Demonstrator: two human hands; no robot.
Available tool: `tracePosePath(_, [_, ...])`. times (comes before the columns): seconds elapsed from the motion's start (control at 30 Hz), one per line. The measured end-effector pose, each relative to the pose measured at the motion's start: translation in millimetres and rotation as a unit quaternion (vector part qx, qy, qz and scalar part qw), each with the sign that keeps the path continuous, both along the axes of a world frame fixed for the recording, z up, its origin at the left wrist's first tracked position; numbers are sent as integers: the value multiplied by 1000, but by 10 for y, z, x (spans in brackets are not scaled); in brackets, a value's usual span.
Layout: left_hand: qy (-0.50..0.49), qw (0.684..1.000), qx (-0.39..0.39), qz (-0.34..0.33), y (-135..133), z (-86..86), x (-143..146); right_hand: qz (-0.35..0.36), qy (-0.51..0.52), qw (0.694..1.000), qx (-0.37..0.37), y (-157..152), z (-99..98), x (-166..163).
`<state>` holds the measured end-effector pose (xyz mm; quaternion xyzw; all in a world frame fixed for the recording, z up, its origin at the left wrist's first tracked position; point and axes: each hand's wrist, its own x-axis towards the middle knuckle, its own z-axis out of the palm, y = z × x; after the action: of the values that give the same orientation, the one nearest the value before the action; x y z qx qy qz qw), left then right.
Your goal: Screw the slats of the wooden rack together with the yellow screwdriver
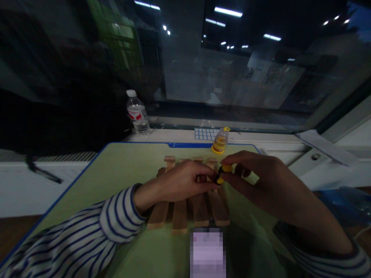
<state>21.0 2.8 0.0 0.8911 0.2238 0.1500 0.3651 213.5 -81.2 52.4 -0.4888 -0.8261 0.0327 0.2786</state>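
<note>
Head view: small yellow-and-black piece (227, 168) between both hands, above the rightmost of the wooden slats (179, 218), right of centre on the tabletop (95, 179). Left hand (184, 179) has its fingers pinched on the left side, right hand (263, 173) pinches the right, neither nearer; long axis too covered to tell. Yellow-based container (220, 141) stands by the far edge, toward the far right corner.

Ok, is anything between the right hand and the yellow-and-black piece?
Nothing visible: the right hand pinches the yellow-and-black piece directly. The left hand is close beside it, not in between.
</note>
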Motion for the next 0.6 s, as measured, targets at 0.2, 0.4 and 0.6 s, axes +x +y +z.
tracePosePath(0.2, [15, 998, 45, 35, -34, 34, 23, -1, 2, 1000, -12, -5, 2, -9])
tracePosePath(0.4, [23, 997, 67, 30, -41, 44, 36, 24, -10, 1000, -2, -16, 8, -1])
tracePosePath(0.6, [27, 998, 57, 30, -38, 27, 32, 53, -9, 998, -15, -23, -4, 9])
